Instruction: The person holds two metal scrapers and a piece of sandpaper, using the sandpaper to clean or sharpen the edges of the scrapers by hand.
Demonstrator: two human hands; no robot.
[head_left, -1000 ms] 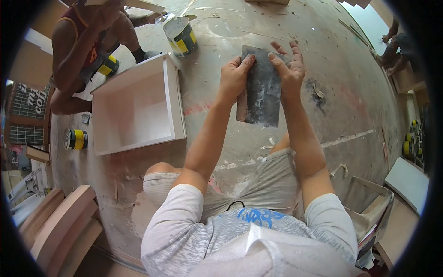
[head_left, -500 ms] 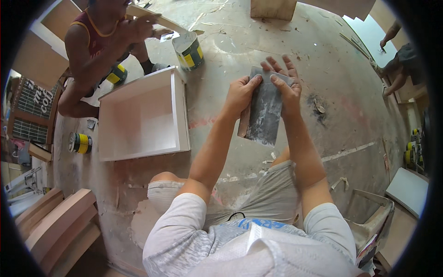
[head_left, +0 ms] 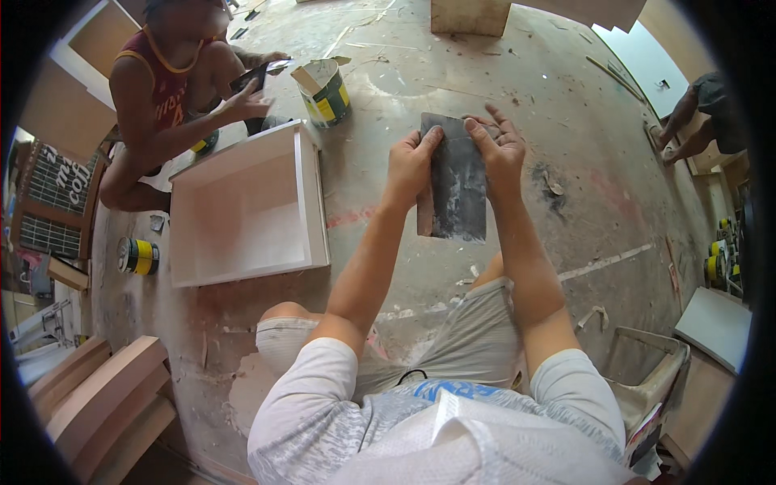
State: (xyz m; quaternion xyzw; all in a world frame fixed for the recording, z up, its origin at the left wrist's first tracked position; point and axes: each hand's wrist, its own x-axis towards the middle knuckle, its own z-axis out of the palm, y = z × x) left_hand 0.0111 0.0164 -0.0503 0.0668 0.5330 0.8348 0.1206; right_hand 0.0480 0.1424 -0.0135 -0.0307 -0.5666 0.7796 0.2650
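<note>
In front of me, above the floor, I hold a dark grey sheet of sandpaper [head_left: 458,190] smeared with white dust. A brown strip, apparently a wooden block [head_left: 426,212], shows along its left edge. My left hand [head_left: 410,168] is closed on the left side, thumb pressed on the dark face near the top. On the upper right edge lies the thumb of my right hand [head_left: 503,155]; its other fingers reach behind and beyond the sheet, partly spread. To the left stands a pale, open box-shaped cabinet [head_left: 315,206] with white dust inside.
A co-worker [head_left: 166,77] crouches behind the cabinet with a dark flat thing in hand. A bucket [head_left: 327,97] stands beyond it, a smaller can [head_left: 139,255] left of it. Curved wooden pieces [head_left: 113,388] lie lower left, a worn plastic chair [head_left: 647,356] lower right. Another person [head_left: 703,121] is far right.
The sandpaper has moved slightly left and turned more upright between my hands. My right hand's fingers have shifted at its edge. The co-worker's raised hand has come down.
</note>
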